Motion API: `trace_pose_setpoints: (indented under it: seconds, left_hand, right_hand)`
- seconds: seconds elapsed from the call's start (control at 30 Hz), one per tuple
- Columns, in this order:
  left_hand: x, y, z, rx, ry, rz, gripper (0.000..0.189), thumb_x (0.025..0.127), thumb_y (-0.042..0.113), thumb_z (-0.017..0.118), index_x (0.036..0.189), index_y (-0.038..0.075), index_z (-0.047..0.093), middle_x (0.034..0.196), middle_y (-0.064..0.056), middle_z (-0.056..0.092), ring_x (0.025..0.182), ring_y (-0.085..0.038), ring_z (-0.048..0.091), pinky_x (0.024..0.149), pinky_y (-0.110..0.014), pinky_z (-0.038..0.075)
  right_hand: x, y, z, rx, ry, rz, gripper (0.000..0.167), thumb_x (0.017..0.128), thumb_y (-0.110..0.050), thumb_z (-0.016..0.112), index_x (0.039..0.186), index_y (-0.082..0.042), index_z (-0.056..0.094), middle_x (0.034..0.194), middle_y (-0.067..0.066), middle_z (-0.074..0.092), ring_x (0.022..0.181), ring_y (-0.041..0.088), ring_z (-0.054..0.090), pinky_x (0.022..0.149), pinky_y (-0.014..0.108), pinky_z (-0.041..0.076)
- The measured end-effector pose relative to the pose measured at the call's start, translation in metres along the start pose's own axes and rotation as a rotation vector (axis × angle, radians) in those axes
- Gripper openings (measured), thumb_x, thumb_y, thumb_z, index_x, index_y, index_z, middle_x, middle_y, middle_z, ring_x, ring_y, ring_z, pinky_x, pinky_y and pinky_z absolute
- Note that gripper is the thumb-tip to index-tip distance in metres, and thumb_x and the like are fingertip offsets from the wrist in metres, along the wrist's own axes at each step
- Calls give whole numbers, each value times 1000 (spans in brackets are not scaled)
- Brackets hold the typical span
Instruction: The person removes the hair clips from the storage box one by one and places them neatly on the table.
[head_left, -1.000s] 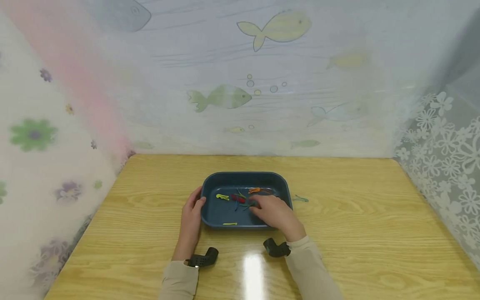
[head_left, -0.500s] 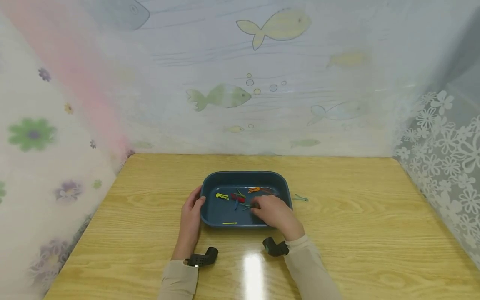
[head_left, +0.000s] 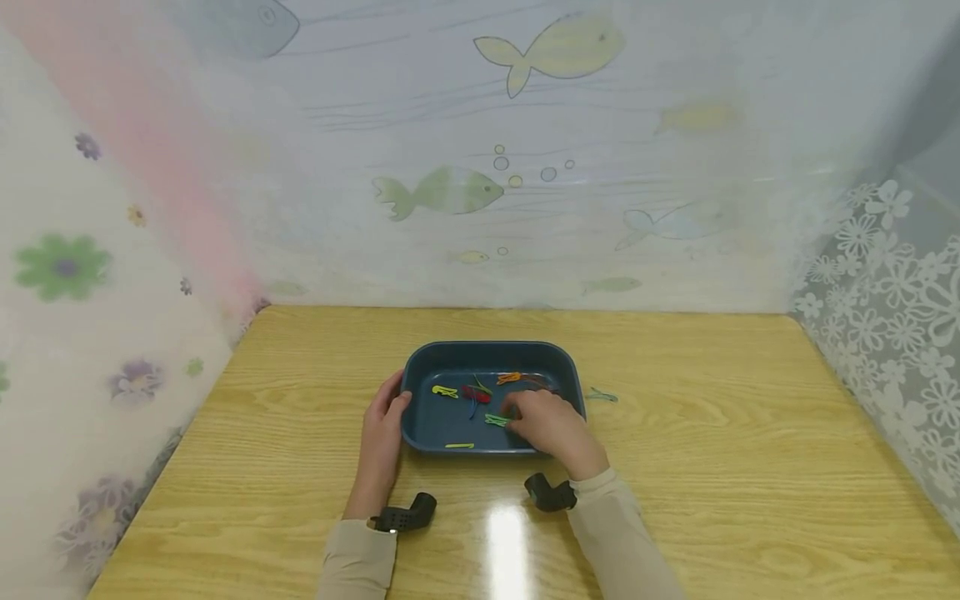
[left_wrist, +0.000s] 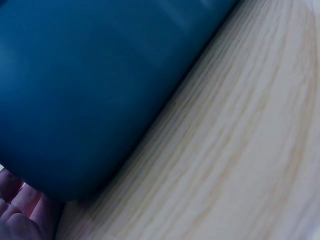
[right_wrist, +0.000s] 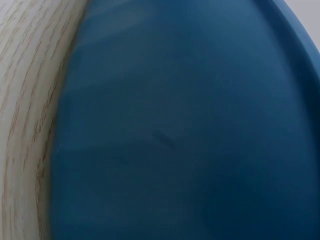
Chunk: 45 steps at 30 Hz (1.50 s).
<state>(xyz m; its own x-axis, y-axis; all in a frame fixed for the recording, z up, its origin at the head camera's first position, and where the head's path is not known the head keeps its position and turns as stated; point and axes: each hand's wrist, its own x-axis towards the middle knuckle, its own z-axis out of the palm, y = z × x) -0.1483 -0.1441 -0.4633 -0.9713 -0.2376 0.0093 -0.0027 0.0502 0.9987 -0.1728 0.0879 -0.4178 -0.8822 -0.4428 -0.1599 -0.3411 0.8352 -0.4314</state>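
Observation:
In the head view a dark blue rectangular basin [head_left: 442, 440] stands on the table. My left hand [head_left: 384, 421] holds its left side, thumb over the rim and fingers along the outer wall; some of its fingers [left_wrist: 22, 212] show at the basin's corner in the left wrist view. My right hand [head_left: 551, 423] reaches in over the right front, fingers bent, and pinches a green clip-like piece [head_left: 496, 420] at its right end. Close by lie a red piece [head_left: 477, 394], a thin blue piece [head_left: 473, 410], an orange piece [head_left: 509, 377] and yellow pieces [head_left: 445, 392]. The right wrist view shows only the basin's outside [right_wrist: 185, 100].
A pale green thin piece [head_left: 603, 395] lies on the wooden table [head_left: 697, 433], right of the basin. A single thin yellow strip [head_left: 460, 446] is by the basin's front wall. Behind the table rises a wall [head_left: 420, 267] with fish drawings.
The green piece near my right fingertips has turned and now shows wider and brighter. The right hand has barely shifted. My left hand stays on the basin.

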Motion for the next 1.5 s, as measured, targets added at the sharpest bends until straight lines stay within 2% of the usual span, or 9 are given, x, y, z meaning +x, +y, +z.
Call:
trace_pose_setpoints:
  seconds: [0.13, 0.3, 0.47, 0.67, 0.93, 1.2, 1.5]
  left_hand:
    - [0, 0, -1, 0, 8, 20, 36, 92, 22, 46, 128, 20, 48, 128, 6, 47, 119, -6, 38, 100, -28, 29]
    - [-2, -1, -2, 6, 11, 10, 35, 92, 22, 47, 127, 20, 49, 127, 7, 47, 119, -6, 39, 101, -29, 29]
    - [-1, 0, 0, -2, 4, 11, 35, 92, 24, 47, 127, 21, 49, 127, 7, 47, 119, -6, 39, 100, -29, 29]
    - [-1, 0, 0, 11, 7, 6, 36, 92, 23, 46, 127, 20, 48, 128, 7, 47, 119, -5, 38, 101, -28, 29]
    - [0, -1, -1, -1, 2, -5, 36, 92, 24, 46, 128, 21, 48, 128, 7, 46, 119, -5, 38, 101, -29, 29]
    - [0, -2, 1, -16, 3, -10, 36, 92, 25, 47, 127, 21, 49, 128, 8, 46, 119, -5, 38, 100, -28, 29]
    - [0, -1, 1, -12, 19, 6, 35, 92, 22, 46, 127, 18, 49, 127, 6, 47, 119, -7, 39, 101, -30, 30]
  right_hand:
    - [0, -1, -1, -9, 8, 11, 13, 80, -21, 65, 94, -21, 64, 71, -11, 55, 57, 7, 49, 50, 27, 41]
    - [0, -2, 0, -17, -1, 40, 10, 79, -24, 66, 89, -23, 63, 71, -12, 54, 58, 8, 48, 52, 29, 41]
    - [0, 0, 0, -41, 36, 58, 8, 77, -25, 68, 82, -23, 62, 74, -11, 56, 57, 8, 48, 51, 30, 41]
    - [0, -2, -1, -58, 45, 38, 9, 77, -25, 69, 80, -22, 61, 72, -11, 56, 57, 8, 48, 51, 30, 41]
    - [2, -2, 0, -115, 100, 18, 10, 76, -19, 69, 74, -21, 60, 69, -10, 55, 58, 9, 49, 51, 30, 41]
    - [3, 1, 0, -87, 56, 50, 8, 81, -24, 61, 74, -22, 57, 67, -11, 51, 55, 9, 46, 49, 28, 39]
    - [0, 8, -14, 45, 180, -40, 3, 83, -25, 61, 82, -21, 61, 72, -12, 55, 63, 6, 49, 58, 26, 42]
